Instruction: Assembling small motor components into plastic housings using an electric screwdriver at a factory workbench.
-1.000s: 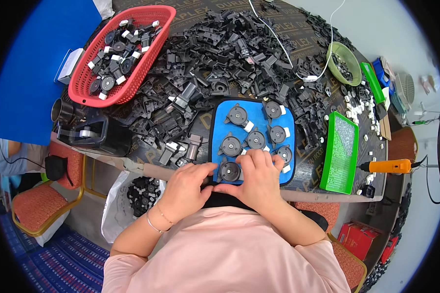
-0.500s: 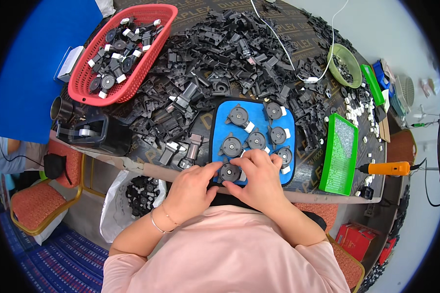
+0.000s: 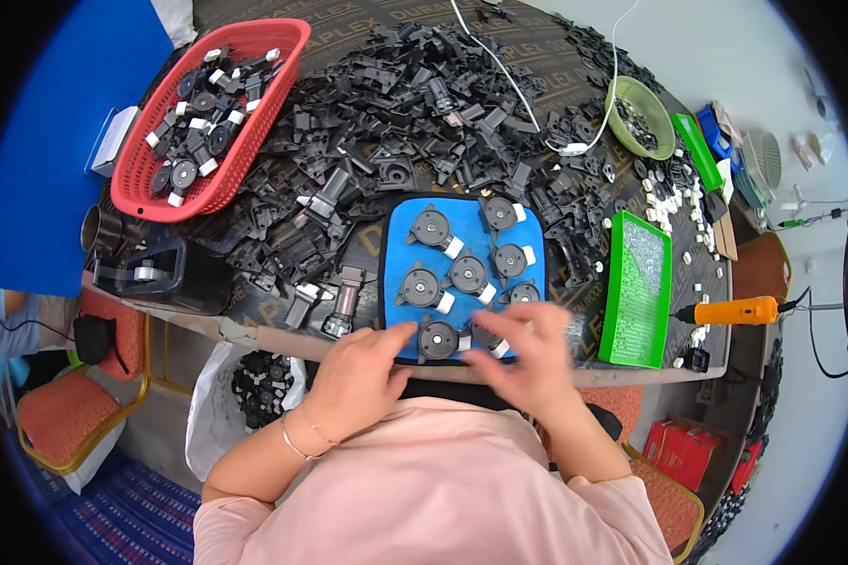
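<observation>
At the near edge of the blue mat (image 3: 462,215) we had both hands around one round black part (image 3: 437,340) lying in the mat's front row. Our left hand (image 3: 356,377) was loosely curled, its thumb and forefinger reaching to the part's left rim and touching it, not clenched. Our right hand (image 3: 530,358) was blurred, fingers spread half open over the part's right side and a neighbouring white-capped piece; whether it gripped anything we could not tell. Six more such parts lay on the mat behind. A green tray (image 3: 639,287) stood just right of the mat.
</observation>
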A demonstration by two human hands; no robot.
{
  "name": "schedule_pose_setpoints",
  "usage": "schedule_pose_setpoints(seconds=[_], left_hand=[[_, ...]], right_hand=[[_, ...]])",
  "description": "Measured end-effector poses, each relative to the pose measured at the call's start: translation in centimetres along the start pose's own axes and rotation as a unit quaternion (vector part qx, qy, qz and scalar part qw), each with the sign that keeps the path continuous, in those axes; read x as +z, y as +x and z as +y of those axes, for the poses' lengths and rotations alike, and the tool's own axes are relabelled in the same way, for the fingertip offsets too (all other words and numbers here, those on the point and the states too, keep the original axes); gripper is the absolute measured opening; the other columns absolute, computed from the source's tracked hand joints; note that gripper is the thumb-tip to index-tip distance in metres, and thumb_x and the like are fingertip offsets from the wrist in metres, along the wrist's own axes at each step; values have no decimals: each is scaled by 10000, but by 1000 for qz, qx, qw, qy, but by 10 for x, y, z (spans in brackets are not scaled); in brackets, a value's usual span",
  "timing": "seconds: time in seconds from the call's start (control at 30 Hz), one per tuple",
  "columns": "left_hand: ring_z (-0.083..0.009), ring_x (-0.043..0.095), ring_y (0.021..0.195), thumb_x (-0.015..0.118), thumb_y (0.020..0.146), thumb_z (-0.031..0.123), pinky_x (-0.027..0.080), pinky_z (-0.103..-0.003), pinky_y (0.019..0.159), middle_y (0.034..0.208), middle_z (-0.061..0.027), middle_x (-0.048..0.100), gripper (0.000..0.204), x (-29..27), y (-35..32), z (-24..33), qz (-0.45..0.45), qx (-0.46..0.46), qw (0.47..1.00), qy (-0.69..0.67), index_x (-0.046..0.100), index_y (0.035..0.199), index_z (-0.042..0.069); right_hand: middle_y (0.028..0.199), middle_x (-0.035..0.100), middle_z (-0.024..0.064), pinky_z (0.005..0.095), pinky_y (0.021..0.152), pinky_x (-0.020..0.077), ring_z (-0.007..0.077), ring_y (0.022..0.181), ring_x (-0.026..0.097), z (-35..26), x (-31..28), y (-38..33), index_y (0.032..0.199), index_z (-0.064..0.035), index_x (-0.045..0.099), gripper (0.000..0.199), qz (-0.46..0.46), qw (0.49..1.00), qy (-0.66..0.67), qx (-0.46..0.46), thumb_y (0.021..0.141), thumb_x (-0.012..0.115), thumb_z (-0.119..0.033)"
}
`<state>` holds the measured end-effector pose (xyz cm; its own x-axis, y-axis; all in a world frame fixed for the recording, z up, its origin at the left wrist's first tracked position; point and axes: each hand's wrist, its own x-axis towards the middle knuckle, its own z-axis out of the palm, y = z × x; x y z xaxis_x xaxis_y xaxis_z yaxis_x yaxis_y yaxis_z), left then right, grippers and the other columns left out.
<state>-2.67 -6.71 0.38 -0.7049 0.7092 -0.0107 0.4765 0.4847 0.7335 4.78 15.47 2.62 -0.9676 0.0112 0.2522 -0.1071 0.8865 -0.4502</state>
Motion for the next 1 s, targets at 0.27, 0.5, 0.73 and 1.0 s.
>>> schedule_pose_setpoints(seconds=[0.27, 0.5, 0.73, 1.0], left_hand=[[-311, 566, 909, 760, 655, 73, 453, -389, 800, 1005, -120, 617, 465, -5, 17, 11, 54, 60, 997, 6, 604, 1093, 46], [-316, 440, 1188, 816, 610, 194, 312, -443, 964, 1270, -119, 496, 506, 23, 51, 43, 40, 135, 986, 91, 628, 1070, 101], [-319, 400, 1228, 816, 611, 257, 257, -531, 1002, 1281, -140, 482, 489, 54, 96, 61, 47, 166, 978, 119, 647, 1038, 91], [-341, 353, 1289, 838, 577, 280, 195, -529, 1059, 1363, -140, 452, 446, 68, 116, 59, 48, 147, 970, 188, 699, 963, 105]], right_hand=[[1255, 429, 95, 388, 981, 400, 227, 1137, 455, 159, -135, -84, 1304, -17, 370, 624, 619, 754, -164, 150, 794, 729, -33], [1254, 518, 108, 334, 898, 467, 204, 1046, 571, 237, -157, -96, 1388, -52, 345, 554, 459, 822, 303, 144, 903, 614, -54], [1227, 475, 110, 319, 770, 498, 188, 922, 582, 213, -176, -59, 1356, -18, 383, 527, 518, 782, 334, 91, 841, 492, -39], [964, 522, 63, 308, 654, 470, 171, 725, 548, 178, -136, -58, 1202, -29, 456, 365, 492, 744, 450, 45, 862, 579, -86]])
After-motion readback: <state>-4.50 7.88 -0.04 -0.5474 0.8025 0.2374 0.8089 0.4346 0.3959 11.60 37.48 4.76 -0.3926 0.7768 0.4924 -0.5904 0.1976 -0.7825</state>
